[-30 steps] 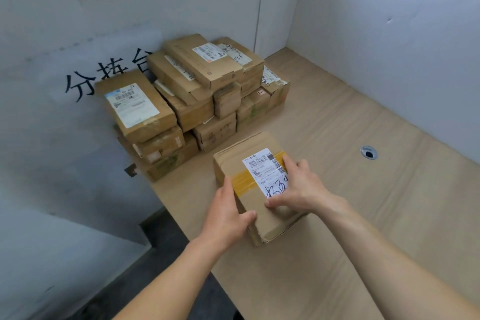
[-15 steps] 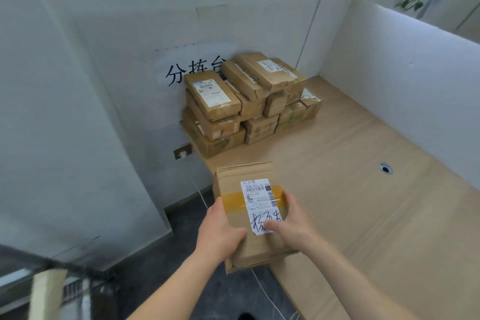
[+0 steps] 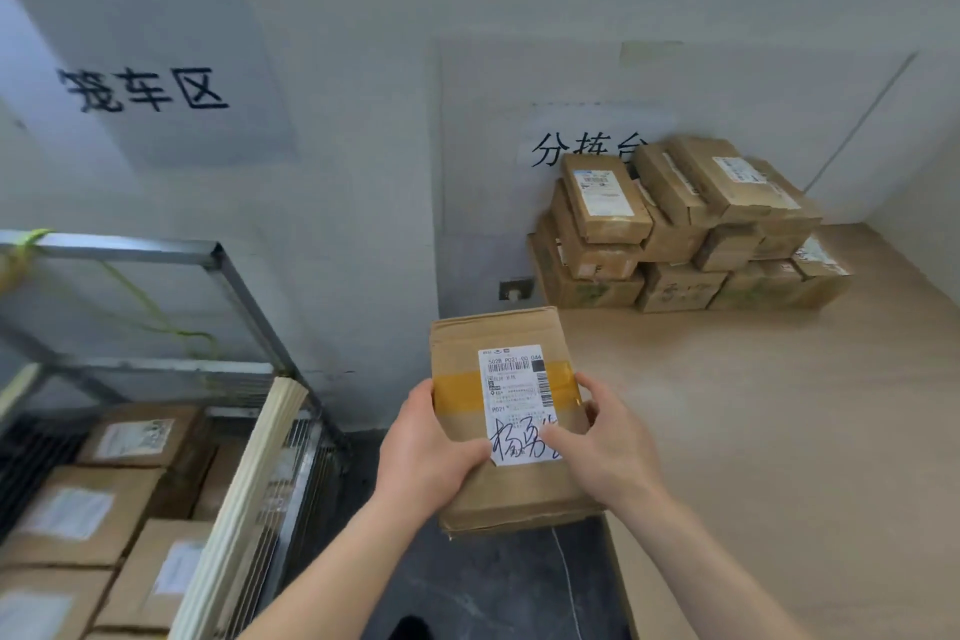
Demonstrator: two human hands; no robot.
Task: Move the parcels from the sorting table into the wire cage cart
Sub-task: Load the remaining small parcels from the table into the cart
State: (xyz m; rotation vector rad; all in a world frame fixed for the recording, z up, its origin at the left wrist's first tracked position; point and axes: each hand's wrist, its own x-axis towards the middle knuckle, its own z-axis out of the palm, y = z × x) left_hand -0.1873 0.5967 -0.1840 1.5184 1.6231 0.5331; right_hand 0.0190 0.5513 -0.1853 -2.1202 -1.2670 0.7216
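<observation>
A brown cardboard parcel (image 3: 467, 338) with yellow tape and a white label is held in the air past the left edge of the sorting table (image 3: 779, 431). My left hand (image 3: 423, 452) grips its left side, thumb on top. My right hand (image 3: 605, 447) grips its right side, fingers over the label. A stack of several brown parcels (image 3: 685, 224) sits in the table's far corner against the wall. The wire cage cart (image 3: 218, 260) stands at the lower left with several parcels (image 3: 88, 509) inside.
A cream board (image 3: 244, 494) leans along the cart's right side. Dark floor (image 3: 493, 587) with a thin cable lies between cart and table. White walls with black lettering stand behind. A wall socket (image 3: 514, 288) sits left of the stack.
Both hands have lifted the parcel off the table and carried it left past the table's edge. The view has swung left, bringing the cage cart into sight.
</observation>
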